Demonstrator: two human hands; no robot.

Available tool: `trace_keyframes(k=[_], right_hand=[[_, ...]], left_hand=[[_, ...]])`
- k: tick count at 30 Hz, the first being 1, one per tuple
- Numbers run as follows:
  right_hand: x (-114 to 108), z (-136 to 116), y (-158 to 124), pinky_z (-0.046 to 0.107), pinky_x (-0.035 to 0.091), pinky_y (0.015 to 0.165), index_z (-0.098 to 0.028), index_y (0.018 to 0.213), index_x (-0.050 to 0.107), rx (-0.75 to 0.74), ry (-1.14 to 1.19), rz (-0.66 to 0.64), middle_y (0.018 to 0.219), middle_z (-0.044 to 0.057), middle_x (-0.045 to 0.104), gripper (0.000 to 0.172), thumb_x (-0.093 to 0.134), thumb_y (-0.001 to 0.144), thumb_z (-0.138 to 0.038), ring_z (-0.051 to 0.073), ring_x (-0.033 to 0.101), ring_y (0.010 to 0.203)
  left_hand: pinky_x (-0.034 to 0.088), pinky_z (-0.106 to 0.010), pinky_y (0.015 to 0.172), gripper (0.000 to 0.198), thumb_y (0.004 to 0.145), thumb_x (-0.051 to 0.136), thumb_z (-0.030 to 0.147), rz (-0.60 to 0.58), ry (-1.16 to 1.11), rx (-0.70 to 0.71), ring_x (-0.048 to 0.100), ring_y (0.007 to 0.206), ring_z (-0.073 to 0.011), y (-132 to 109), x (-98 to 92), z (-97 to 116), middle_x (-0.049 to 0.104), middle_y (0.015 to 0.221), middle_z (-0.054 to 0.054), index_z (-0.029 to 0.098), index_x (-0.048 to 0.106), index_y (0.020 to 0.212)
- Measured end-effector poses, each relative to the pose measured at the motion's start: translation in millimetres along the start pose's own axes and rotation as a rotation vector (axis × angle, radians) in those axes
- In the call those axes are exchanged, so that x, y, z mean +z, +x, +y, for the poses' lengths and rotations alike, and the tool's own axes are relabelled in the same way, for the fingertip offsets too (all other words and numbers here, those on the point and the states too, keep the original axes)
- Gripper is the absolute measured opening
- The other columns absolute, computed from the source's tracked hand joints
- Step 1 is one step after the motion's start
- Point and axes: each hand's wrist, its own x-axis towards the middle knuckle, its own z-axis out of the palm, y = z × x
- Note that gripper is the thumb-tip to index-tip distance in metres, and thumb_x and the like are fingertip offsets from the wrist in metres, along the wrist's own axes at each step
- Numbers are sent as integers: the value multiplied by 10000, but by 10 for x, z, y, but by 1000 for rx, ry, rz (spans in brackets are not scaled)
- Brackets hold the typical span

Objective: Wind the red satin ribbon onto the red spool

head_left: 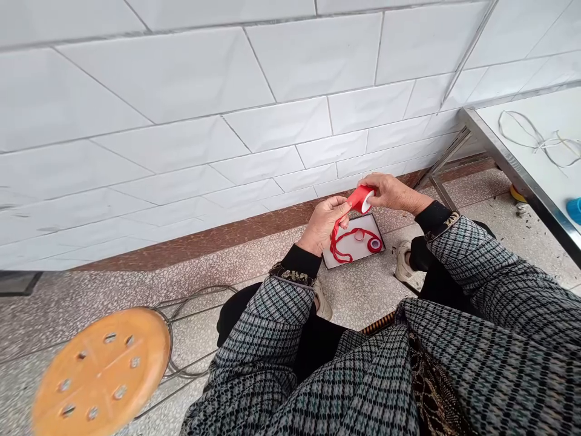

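My right hand [389, 192] grips a roll of red tape [358, 195] with a white core, its thumb at the core's opening. In my left hand [327, 223], the fingers are pinched on the red strip drawn off that roll. From below this hand a twisted red strand [333, 243] hangs into a shallow white box [358, 247] with dark edges on the floor. A smaller red roll [374, 244] lies in the box, near its right side, beside the curving strand.
An orange round stool [102, 372] with holes and metal legs stands at the lower left. At the right is a metal-edged table [503, 151] holding white cable [538, 142] and a blue item [574, 209]. A white tiled wall [204, 139] rises ahead.
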Motion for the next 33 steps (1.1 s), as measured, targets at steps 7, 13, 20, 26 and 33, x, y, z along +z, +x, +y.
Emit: trace_keyframes(k=[7,13,20,26,33], right_hand=[[-87,83,-20,351,492,834,-165,1021,766,123,47,96,942,60,743,362,653,683,-102,213,600,835],[-119,16,-17,318,442,733,-167,989,754,217,246,166,844,14,685,341,624,675,-148,171,529,746],[-43,-63,-34,295,496,745,-183,1016,728,300,603,131,871,0,684,334,687,685,-199,164,566,789],[50,-139,0,304,526,799,-186,987,694,301,773,158,880,2,701,294,713,702,-255,169,599,819],[-22,-122,16,301,510,819,-189,953,682,295,752,181,868,-10,693,274,719,687,-239,166,594,820]], left_hand=[[357,-201,557,416,634,991,366,-33,-80,2,490,535,-66,40,-67,-27,534,565,60,157,673,802],[388,-225,590,314,672,928,260,28,-141,13,497,550,-67,74,-41,-83,516,603,60,167,640,756],[322,-227,542,272,696,889,316,-23,9,7,459,539,-72,46,-32,-60,578,630,24,167,666,744],[305,-222,529,376,708,918,447,-80,62,55,415,531,-60,20,-5,-63,567,626,21,162,675,730],[384,-230,593,417,643,966,477,-83,-11,72,496,595,-78,25,-13,-50,653,686,-19,150,715,705]])
